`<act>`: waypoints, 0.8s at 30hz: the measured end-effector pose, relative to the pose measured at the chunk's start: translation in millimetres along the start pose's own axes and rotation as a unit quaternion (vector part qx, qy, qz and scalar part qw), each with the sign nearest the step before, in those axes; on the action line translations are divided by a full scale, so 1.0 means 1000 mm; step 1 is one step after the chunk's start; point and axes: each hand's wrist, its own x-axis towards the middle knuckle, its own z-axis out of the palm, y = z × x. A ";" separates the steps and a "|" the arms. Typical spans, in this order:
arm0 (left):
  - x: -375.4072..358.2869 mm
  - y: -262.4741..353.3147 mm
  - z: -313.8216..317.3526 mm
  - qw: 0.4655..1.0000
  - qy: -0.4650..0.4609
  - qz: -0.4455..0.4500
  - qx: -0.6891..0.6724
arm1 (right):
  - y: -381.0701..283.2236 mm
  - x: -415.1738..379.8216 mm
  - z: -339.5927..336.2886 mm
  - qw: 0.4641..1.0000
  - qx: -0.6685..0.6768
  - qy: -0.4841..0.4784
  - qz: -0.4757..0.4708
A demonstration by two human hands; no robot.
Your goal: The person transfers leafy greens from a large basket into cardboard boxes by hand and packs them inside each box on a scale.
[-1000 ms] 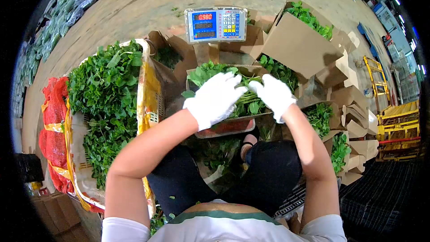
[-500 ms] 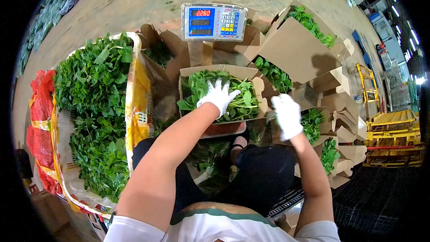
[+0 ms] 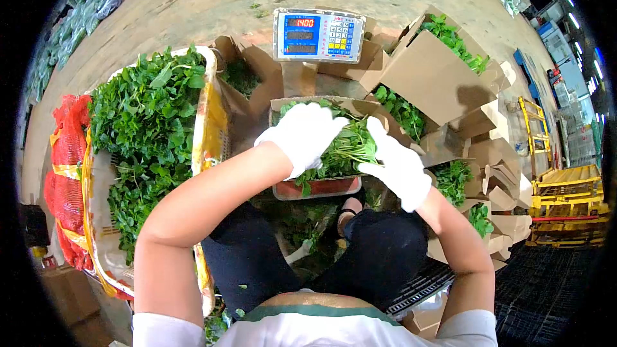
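An open cardboard box (image 3: 277,104) of leafy greens (image 3: 347,149) rests on the scale's red platform (image 3: 318,187). From the left, my white-gloved left hand (image 3: 302,138) reaches over the box, its fingers bent together on the greens and their tips partly hidden. My gloved right hand (image 3: 402,173) is at the box's right end, with stems between its thumb and fingers. The scale display (image 3: 319,35) beyond the box reads 1.400 in red digits.
A large white basket (image 3: 211,83) heaped with greens stands at left, beside red mesh sacks (image 3: 67,186). Several cardboard boxes (image 3: 440,80) holding greens crowd the right side. Yellow metal frames (image 3: 565,186) stand farther right. Loose leaves lie on the floor between my legs.
My left hand was spread flat on the greens and is now bent over their left part. My right hand moved in from beside the box onto the greens. The display fell from 2260 to 1.400.
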 end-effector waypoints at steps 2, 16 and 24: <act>-0.011 -0.008 0.011 0.996 -0.046 -0.050 -0.050 | -0.010 0.032 0.011 0.995 -0.038 -0.089 0.023; 0.083 -0.033 0.154 0.923 -0.275 -0.162 0.213 | 0.019 0.121 0.111 0.914 -0.112 -0.358 0.156; 0.069 -0.042 0.144 0.971 -0.051 -0.229 0.043 | 0.012 0.100 0.067 0.933 -0.121 -0.332 0.069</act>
